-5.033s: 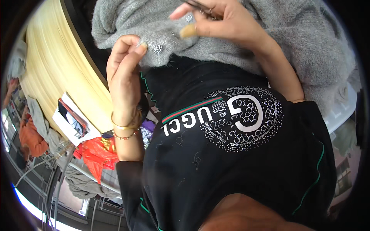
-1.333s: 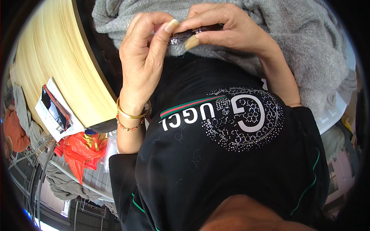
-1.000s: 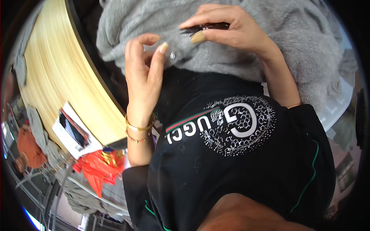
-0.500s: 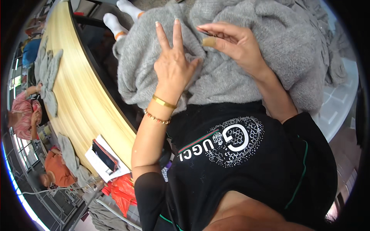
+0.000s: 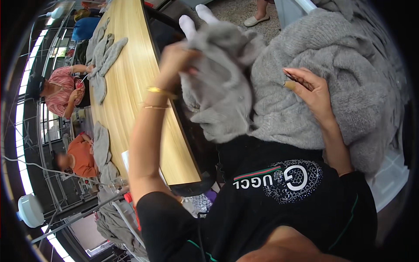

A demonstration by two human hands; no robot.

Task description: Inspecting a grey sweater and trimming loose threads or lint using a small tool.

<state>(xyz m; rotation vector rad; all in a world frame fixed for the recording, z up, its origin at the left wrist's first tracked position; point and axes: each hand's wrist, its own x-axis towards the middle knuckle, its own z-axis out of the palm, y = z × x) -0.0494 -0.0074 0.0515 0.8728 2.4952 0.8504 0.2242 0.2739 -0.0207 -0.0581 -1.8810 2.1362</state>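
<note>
Grey fuzzy knitwear lies over my lap, with one loose garment (image 5: 218, 100) on the left and a thicker heap (image 5: 301, 50) on the right. My left hand (image 5: 178, 61), smeared by motion, is closed at the garment's far left edge; the cloth beside it is lifted and blurred too. Over the heap, my right hand (image 5: 315, 89) pinches a small, dark, slender tool (image 5: 290, 76), its exact kind hidden by the fingers. A tan finger cover (image 5: 290, 85) sits on the right thumb.
To the left runs a long wood-topped table (image 5: 135, 65) with grey knit pieces (image 5: 102, 65) along its far edge. Two people, in a pink top (image 5: 59, 94) and an orange top (image 5: 83, 157), sit beyond it. A white plastic bin (image 5: 388, 183) stands at my right.
My left hand has gone from spread fingers above the knitwear to the garment's far left edge, lifting cloth. My right hand keeps its tool. The whole view has shifted.
</note>
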